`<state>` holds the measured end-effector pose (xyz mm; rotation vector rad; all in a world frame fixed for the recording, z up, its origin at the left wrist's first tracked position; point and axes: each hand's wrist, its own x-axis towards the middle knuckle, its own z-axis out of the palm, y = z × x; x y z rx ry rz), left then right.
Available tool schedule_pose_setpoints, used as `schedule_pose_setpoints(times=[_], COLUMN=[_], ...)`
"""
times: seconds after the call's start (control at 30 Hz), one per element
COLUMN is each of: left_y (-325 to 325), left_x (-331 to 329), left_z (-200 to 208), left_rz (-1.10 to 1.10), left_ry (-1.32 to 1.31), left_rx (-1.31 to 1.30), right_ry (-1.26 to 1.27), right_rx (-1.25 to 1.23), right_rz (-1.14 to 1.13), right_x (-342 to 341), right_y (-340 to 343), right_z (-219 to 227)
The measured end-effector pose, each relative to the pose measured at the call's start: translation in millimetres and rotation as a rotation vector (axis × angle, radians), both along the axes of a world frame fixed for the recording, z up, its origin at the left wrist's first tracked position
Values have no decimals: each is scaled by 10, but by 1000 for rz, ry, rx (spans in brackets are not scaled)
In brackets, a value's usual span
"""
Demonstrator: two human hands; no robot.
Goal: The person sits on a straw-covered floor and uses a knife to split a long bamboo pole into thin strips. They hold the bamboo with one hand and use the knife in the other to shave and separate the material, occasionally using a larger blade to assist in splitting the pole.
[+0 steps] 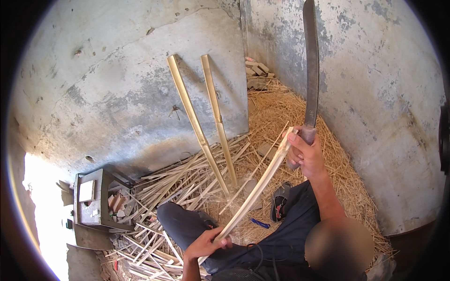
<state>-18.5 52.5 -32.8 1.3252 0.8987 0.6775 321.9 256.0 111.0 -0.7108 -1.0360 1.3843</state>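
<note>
A long split bamboo strip (262, 183) slants across my lap, its upper end to the right. My left hand (207, 244) is closed around its lower part, close to my knee. My right hand (307, 153) grips the handle of a machete (311, 70) whose dark, slightly curved blade points up. The same hand's thumb and fingers also hold the strip's upper end, beside the handle. Beyond my hands, two split bamboo lengths, the left one (188, 108) and the right one (213, 100), lean against the wall.
Cut strips (173, 174) lie heaped along the left wall. Thin shavings (337, 173) cover the floor at the right and back. A grey box (101, 199) with broken bricks stands at left; more bricks (257, 69) fill the far corner. A blue object (259, 223) lies near my shoe (280, 201).
</note>
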Motion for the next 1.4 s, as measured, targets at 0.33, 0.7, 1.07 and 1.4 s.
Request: schedule_pose_setpoints(times=[0.33,0.7,1.07,1.4], left_y=[229,79,-59,-153], left_x=[208,379,465,265], left_z=[84,538,621,690], left_rz=[106,256,290,204], left_ry=[-45,348,481,254], left_rx=[-276,89,59,27], right_ry=[-577,-1355,-1384,-1236], right_rx=[336,726,589,222], right_rz=[-337,-293,-212,-226], right_x=[347,401,546,375], right_y=[184,14,324,240], right_z=[-427,-620,-924,-1038])
